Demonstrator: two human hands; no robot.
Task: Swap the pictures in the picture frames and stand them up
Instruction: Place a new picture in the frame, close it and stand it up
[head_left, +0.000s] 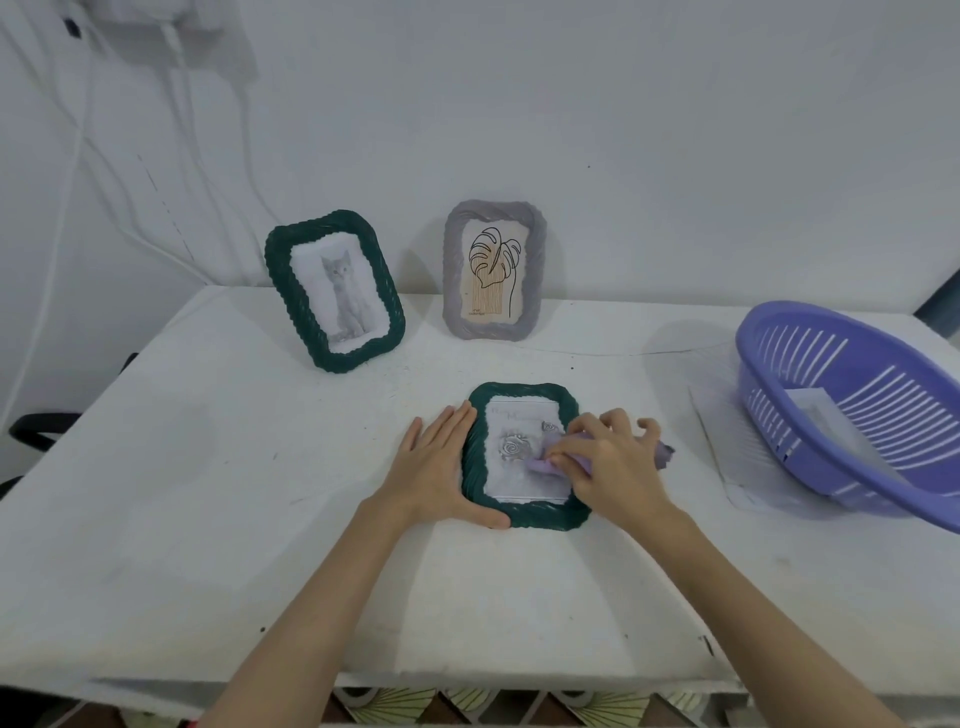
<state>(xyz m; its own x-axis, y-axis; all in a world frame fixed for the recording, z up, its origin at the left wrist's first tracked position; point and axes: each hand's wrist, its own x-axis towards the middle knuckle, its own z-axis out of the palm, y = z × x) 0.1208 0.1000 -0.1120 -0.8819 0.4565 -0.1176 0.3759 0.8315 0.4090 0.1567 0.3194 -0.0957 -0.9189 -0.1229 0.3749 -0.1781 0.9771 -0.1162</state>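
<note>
Nearest the camera, two bare forearms reach forward over the white table (208, 493). The left hand (441, 467) lies flat with its fingers straight, pressed along the left edge of a dark green frame (524, 514), its thumb tucked under the frame's near left corner. The frame lies flat on the table, face up, and the picture inside shows grey roses (517, 448) on pale paper with faint writing above them.

The right hand (610, 460) is curled over the right side of that frame, its fingers pinching a lilac cloth (665, 454) (bunched and partly hidden under the palm) that touches the glass beside the roses.

To the right, a purple slotted basket (852, 410) sits tilted near the table's edge, with something white lying inside it and a sheet of white paper (727, 452) under its near side.

Farther back, two frames stand upright near the wall. On the left, a second green frame (335, 291) holds a picture of a grey kitten and leans back slightly. Just right of it, apart, a grey frame (493, 270) holds a line drawing of a leaf on a tan ground.

Behind them is a white wall (675, 130), with white cables (78, 156) hanging down at the far left.
</note>
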